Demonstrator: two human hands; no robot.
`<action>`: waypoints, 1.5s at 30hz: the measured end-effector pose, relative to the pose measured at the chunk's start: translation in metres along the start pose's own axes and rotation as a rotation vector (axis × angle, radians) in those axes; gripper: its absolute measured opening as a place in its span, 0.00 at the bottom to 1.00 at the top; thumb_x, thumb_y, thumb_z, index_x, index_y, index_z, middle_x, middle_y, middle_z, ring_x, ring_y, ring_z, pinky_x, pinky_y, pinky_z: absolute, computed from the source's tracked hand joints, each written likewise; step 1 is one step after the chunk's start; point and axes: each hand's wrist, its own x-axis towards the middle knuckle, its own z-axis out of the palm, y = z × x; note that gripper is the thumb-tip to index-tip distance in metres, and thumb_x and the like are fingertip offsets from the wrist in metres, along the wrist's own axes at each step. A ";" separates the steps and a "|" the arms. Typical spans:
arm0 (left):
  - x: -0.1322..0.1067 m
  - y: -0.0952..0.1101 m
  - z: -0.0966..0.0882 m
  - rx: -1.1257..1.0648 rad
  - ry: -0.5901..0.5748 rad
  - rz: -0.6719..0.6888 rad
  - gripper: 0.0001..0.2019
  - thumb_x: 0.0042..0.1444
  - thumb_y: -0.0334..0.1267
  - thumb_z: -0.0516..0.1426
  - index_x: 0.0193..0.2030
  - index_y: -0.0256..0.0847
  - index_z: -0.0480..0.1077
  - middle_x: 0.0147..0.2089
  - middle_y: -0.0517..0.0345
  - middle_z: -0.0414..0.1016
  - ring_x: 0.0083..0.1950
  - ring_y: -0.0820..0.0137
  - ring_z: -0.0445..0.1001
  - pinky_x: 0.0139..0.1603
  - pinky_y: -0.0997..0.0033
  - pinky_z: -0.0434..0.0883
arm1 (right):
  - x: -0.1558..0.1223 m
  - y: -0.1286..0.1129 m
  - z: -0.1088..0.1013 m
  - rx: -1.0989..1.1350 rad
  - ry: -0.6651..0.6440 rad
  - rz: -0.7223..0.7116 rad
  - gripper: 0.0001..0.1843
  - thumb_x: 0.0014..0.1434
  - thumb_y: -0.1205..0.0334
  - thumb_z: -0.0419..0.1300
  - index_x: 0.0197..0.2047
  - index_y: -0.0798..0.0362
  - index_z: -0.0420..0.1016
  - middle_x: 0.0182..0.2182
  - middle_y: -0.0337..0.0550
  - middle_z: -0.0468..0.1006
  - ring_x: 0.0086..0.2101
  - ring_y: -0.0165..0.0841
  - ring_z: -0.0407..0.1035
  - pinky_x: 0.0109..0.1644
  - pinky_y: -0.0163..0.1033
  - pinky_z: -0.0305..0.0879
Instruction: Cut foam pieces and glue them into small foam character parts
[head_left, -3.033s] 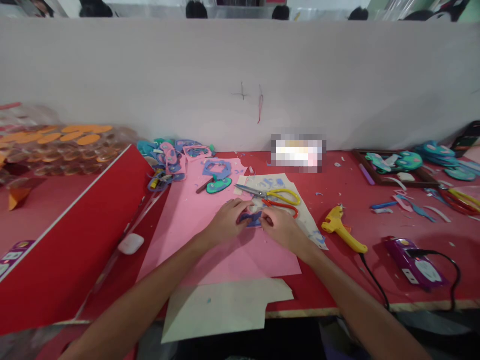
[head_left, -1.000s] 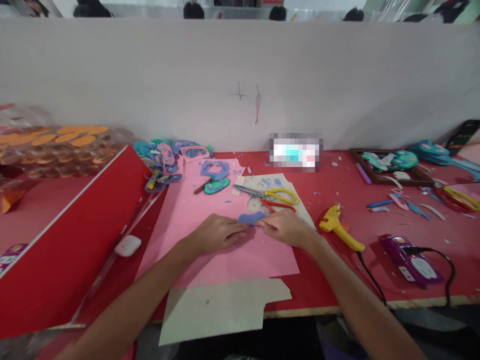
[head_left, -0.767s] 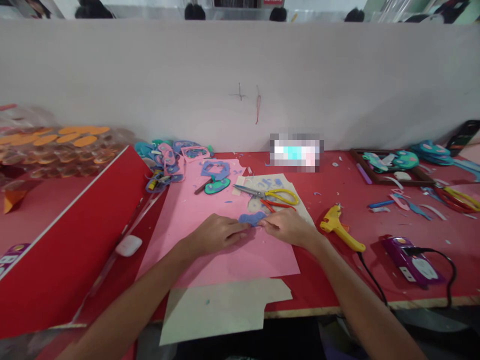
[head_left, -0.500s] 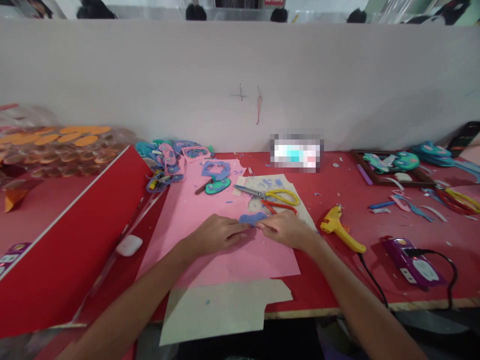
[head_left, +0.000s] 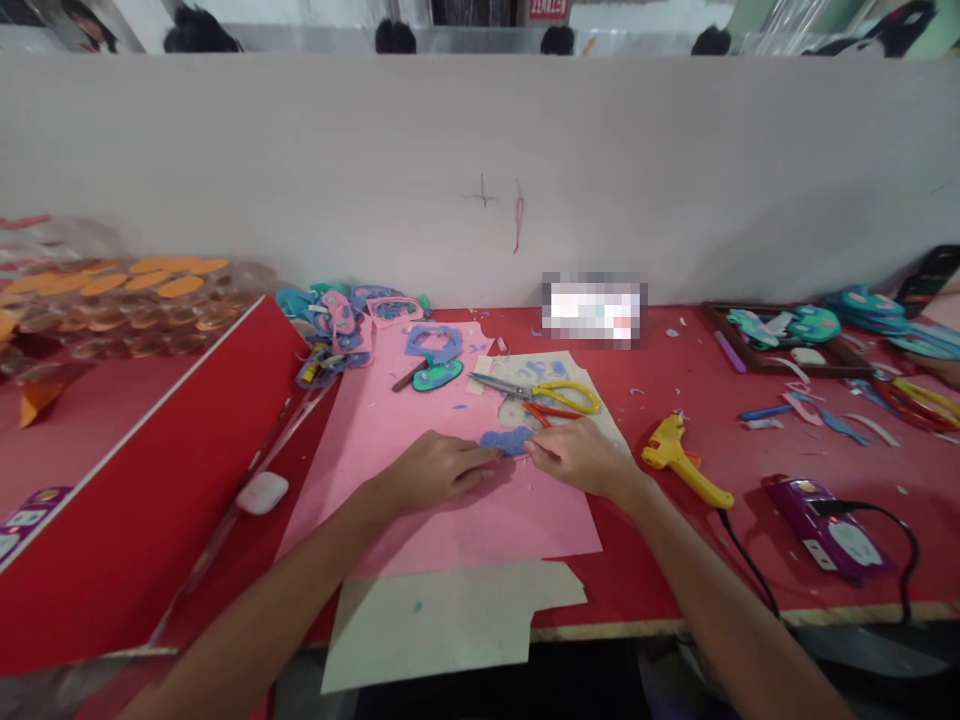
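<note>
A small blue wavy-edged cut-out piece [head_left: 507,441], perhaps foam or felt, lies low over a pink sheet [head_left: 450,525]. Its left end is pinched by my left hand [head_left: 439,467], thumb and finger closed at the lower edge. At its right end my right hand [head_left: 576,456] is closed on the edge, hiding that part. Just beyond my right hand are scissors with yellow handles [head_left: 571,396] and a red-handled tool [head_left: 551,412], partly covered. A green oval piece with a dark border [head_left: 437,375] and a blue cut-out frame [head_left: 433,342] lie farther back.
A yellow glue gun [head_left: 684,460] and a purple power box [head_left: 831,527] with a black cable stand to the right. On the left leans a red board [head_left: 150,490]. A brown tray [head_left: 739,355] holds coloured pieces. Part of another person's hand [head_left: 937,370] shows at the right edge.
My right hand's fingers have shifted slightly right along the blue piece, uncovering more of it. Another person's hand has come in at the right edge. The view has tilted up slightly.
</note>
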 end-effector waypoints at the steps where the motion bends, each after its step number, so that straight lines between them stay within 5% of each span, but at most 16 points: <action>1: 0.000 0.000 0.001 0.002 0.008 -0.005 0.16 0.72 0.43 0.52 0.61 0.47 0.72 0.34 0.61 0.81 0.29 0.73 0.77 0.28 0.73 0.63 | 0.000 0.000 0.001 -0.010 0.012 -0.004 0.22 0.71 0.60 0.52 0.25 0.53 0.73 0.21 0.39 0.75 0.23 0.30 0.63 0.30 0.39 0.44; 6: -0.001 -0.003 0.005 0.040 0.072 -0.005 0.14 0.72 0.39 0.52 0.60 0.43 0.71 0.34 0.60 0.80 0.31 0.72 0.78 0.28 0.73 0.65 | -0.002 0.002 0.007 0.027 0.094 -0.023 0.21 0.75 0.53 0.49 0.43 0.49 0.82 0.27 0.39 0.82 0.26 0.31 0.72 0.32 0.37 0.53; 11: -0.001 -0.005 0.007 0.089 0.161 0.008 0.13 0.71 0.36 0.51 0.56 0.39 0.73 0.31 0.58 0.79 0.30 0.72 0.78 0.29 0.74 0.67 | -0.003 0.004 0.012 0.073 0.246 0.032 0.19 0.71 0.64 0.52 0.57 0.46 0.80 0.35 0.41 0.86 0.31 0.34 0.76 0.37 0.37 0.65; 18: -0.001 -0.003 0.007 0.083 0.304 -0.017 0.12 0.70 0.38 0.53 0.49 0.39 0.78 0.24 0.60 0.78 0.22 0.74 0.74 0.25 0.76 0.66 | -0.005 0.004 0.007 0.226 0.447 0.178 0.19 0.63 0.70 0.53 0.45 0.49 0.85 0.41 0.45 0.86 0.42 0.39 0.79 0.47 0.42 0.71; 28: 0.000 -0.004 0.007 0.041 0.378 -0.097 0.14 0.71 0.42 0.53 0.48 0.40 0.80 0.25 0.60 0.80 0.23 0.76 0.75 0.27 0.78 0.69 | -0.004 0.000 0.001 0.316 0.448 0.313 0.20 0.61 0.70 0.51 0.39 0.49 0.86 0.27 0.40 0.84 0.25 0.33 0.73 0.35 0.38 0.66; 32: 0.000 -0.004 0.006 0.042 0.435 -0.132 0.14 0.68 0.33 0.53 0.53 0.39 0.79 0.25 0.61 0.78 0.23 0.76 0.73 0.27 0.78 0.69 | -0.002 -0.003 0.003 0.344 0.524 0.372 0.17 0.67 0.61 0.55 0.51 0.50 0.82 0.30 0.41 0.84 0.20 0.30 0.69 0.32 0.36 0.65; 36: 0.001 -0.005 0.001 -0.025 0.480 -0.119 0.13 0.65 0.30 0.54 0.41 0.40 0.81 0.30 0.56 0.82 0.30 0.72 0.76 0.35 0.71 0.74 | -0.002 -0.004 0.001 0.420 0.538 0.377 0.20 0.68 0.57 0.55 0.58 0.49 0.79 0.24 0.38 0.81 0.19 0.31 0.69 0.31 0.37 0.68; 41: 0.005 -0.006 -0.001 -0.084 0.510 -0.118 0.13 0.62 0.26 0.54 0.32 0.42 0.79 0.27 0.61 0.80 0.28 0.73 0.73 0.40 0.66 0.73 | -0.004 -0.005 -0.002 0.663 0.489 0.329 0.21 0.64 0.67 0.48 0.45 0.50 0.83 0.42 0.45 0.86 0.27 0.33 0.81 0.35 0.39 0.74; 45: 0.006 -0.005 0.000 -0.066 0.539 -0.141 0.13 0.62 0.25 0.53 0.34 0.42 0.77 0.28 0.60 0.81 0.29 0.72 0.73 0.45 0.63 0.73 | -0.006 -0.004 -0.001 0.723 0.442 0.440 0.19 0.60 0.67 0.49 0.37 0.52 0.84 0.17 0.37 0.79 0.18 0.36 0.77 0.27 0.38 0.70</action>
